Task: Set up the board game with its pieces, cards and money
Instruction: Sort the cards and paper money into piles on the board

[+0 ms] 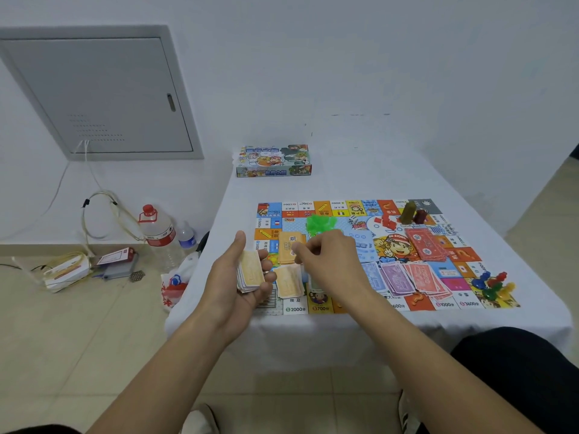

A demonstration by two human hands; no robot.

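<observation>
You see everything from one wide-angle head camera, looking forward and down across a white-covered table point(360, 170) to the far wall. Your forearms enter from the near edge, the game board point(404, 242) sits centre-right at close range, and bare floor fills the left side.

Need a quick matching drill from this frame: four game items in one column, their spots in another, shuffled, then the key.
Items:
1. game box
2. green plastic pieces
3. colourful pawns
4. yellow money stack

Places:
A. near right corner of the game board
B. held in the left hand
C. on the table beyond the board
D. on the board just beyond the right hand

Pairs: 1-C, 2-D, 3-A, 4-B
</observation>
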